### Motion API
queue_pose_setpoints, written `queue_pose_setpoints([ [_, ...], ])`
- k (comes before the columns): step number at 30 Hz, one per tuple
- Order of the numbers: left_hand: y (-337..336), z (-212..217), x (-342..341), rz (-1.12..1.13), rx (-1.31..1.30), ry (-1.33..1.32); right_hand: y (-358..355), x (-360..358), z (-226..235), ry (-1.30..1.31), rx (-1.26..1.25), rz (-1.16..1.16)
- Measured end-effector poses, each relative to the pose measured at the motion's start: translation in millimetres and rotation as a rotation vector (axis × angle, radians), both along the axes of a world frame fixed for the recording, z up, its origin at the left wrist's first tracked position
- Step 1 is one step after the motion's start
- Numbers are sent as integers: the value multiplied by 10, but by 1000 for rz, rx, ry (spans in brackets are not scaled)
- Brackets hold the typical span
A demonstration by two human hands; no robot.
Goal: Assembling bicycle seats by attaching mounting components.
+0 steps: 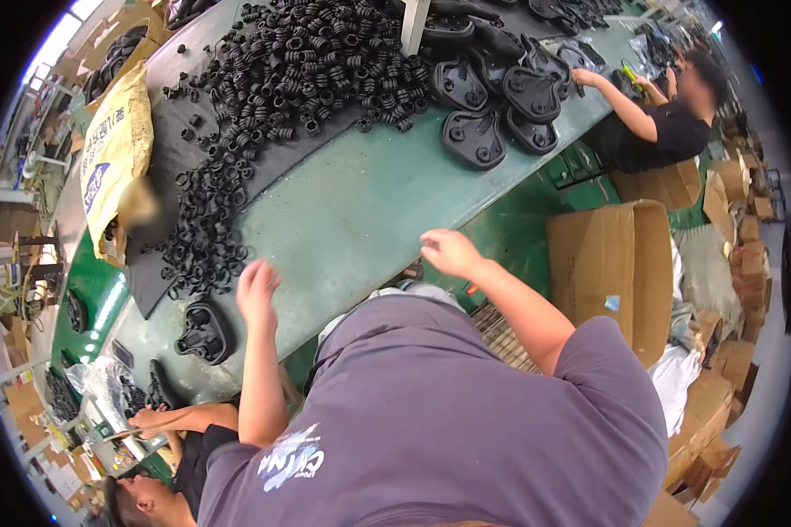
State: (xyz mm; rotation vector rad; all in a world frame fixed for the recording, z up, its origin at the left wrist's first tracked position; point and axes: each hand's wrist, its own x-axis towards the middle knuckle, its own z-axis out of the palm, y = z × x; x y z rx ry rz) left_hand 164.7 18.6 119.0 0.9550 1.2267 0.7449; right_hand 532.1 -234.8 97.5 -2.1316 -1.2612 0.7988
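Observation:
My left hand [257, 288] is over the green table by the near end of a pile of small black ribbed rubber-like rings [206, 255]. Its fingers are slightly blurred, loosely bent and apart, with nothing visible in them. Just below and left of it lies a black moulded part [206, 332] with a hollow, rounded shell. My right hand [451, 253] is at the table's near edge, fingers curled together; whatever they hold, if anything, is hidden.
More black ring parts [343, 61] heap across a dark mat on the table [351, 202]. Black moulded shells [473, 139] are stacked at the far right. A yellow sack [119, 149] lies on the left. A cardboard box [593, 263] stands to my right. Co-workers work at far right and lower left.

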Motion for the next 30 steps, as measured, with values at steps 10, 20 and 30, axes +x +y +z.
queue_pose_setpoints([
  [10, -681, 1507, 774, -1874, 300, -217, -1158, -1546, 1397, 438, 154, -374],
  [20, -1533, 1671, 1587, -2409, 254, 5, -1900, -2290, 1799, 350, 422, -527],
  [30, -2615, 1587, 2144, -2445, 88, 98, -2937, -2343, 1916, 597, 376, -824],
])
